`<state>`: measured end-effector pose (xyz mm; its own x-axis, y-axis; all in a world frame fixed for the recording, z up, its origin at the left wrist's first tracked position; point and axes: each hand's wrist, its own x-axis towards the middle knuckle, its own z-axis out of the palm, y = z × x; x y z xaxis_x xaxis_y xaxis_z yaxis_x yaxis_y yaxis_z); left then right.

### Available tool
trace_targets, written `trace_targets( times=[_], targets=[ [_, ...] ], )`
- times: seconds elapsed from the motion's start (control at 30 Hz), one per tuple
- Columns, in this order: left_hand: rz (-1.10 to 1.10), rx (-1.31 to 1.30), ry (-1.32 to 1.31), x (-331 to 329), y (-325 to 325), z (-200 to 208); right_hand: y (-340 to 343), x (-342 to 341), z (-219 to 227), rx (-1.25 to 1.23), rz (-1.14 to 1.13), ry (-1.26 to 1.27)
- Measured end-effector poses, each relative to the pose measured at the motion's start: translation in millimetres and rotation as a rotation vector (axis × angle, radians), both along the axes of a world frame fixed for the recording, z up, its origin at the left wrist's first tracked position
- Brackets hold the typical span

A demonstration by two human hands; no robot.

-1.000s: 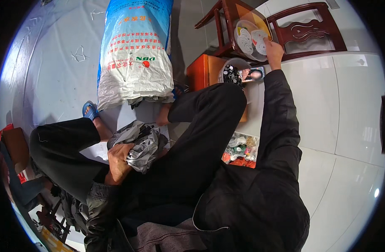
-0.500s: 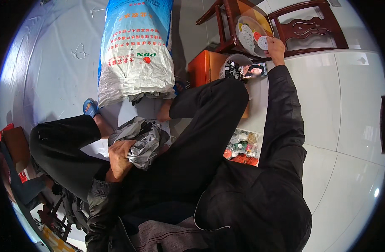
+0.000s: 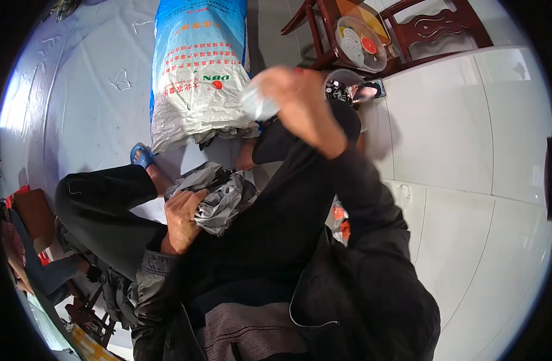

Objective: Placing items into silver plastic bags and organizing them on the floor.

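Note:
My left hand (image 3: 182, 220) is closed on the near left side of a crumpled silver-grey fabric bundle (image 3: 226, 206), which rests over my lap with some black parts showing in its folds. Smeared by motion, my right hand (image 3: 307, 113) hangs above my right knee. A pale round disc (image 3: 259, 102) is in its fingers, also blurred; exactly how the fingers grip it is unclear. Beyond to the right, a clear plastic tub (image 3: 380, 58) on the wooden chair holds more white discs and a red one.
Ahead stands a large blue and white woven sack (image 3: 197, 114). Past my right knee are a bowl of black and white small parts (image 3: 336, 90) and a lit phone (image 3: 372, 90). A dark wooden chair back (image 3: 438, 27) is at the far right. A brown box (image 3: 34, 218) lies left.
My right hand has come from the tub leftward and nearer, carrying the pale disc over my right knee. My left hand still holds the grey bundle.

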<state>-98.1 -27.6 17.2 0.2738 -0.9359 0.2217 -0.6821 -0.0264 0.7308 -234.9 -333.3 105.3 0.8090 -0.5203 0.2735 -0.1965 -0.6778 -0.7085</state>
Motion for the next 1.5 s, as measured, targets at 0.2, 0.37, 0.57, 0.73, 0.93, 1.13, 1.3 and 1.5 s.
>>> trace_targets(
  times=[0.2,0.37,0.57,0.73,0.93,1.13,1.3,1.5],
  targets=[
    [0.034,-0.123,-0.096,11,2,31,114,35,-32,0.203,0.077,-0.052],
    [0.108,-0.22,-0.102,13,5,36,147,42,-38,0.21,-0.032,-0.053],
    [0.223,-0.285,-0.102,13,13,25,167,46,-45,0.423,-0.05,-0.096],
    [0.223,-0.309,-0.113,13,15,19,173,44,-47,0.458,-0.055,-0.095],
    [0.247,-0.319,-0.094,12,17,20,175,43,-49,0.541,-0.037,-0.061],
    [0.246,-0.311,-0.063,12,26,22,186,37,-39,0.845,-0.129,-0.023],
    [0.235,-0.383,-0.045,9,12,19,181,31,-39,0.785,-0.152,-0.025],
    [0.243,-0.364,-0.018,9,18,15,192,32,-43,0.751,-0.121,-0.093]
  ],
)
